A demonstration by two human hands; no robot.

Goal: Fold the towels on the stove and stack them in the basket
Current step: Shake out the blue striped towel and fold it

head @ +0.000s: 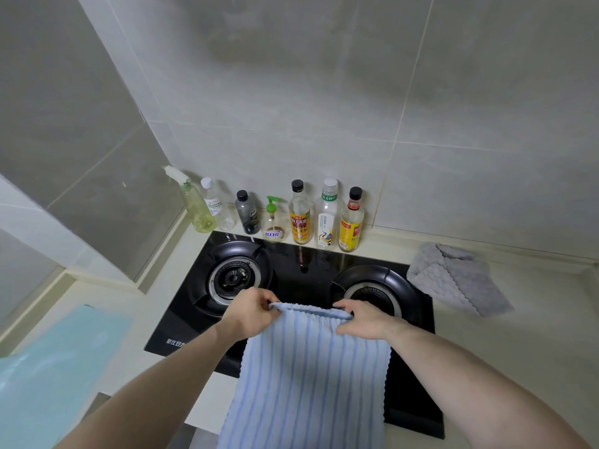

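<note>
Tiled kitchen corner, pale counter (505,351), black two-burner stove (301,273) set into it. Left hand (251,314) and right hand (364,319) each pinch a top corner of the blue striped towel (311,384) – held up over the stove's near edge, hanging toward the camera. Step in hand looks like the first fold. Next move likely needs the corners brought together or the cloth laid flat. Grey towel (457,278) waits on the counter, far right. Bottles (301,215) line the far edge – keep clear. Basket not in view.

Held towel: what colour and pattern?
Light blue towel with darker blue lengthwise stripes; head view.
</note>
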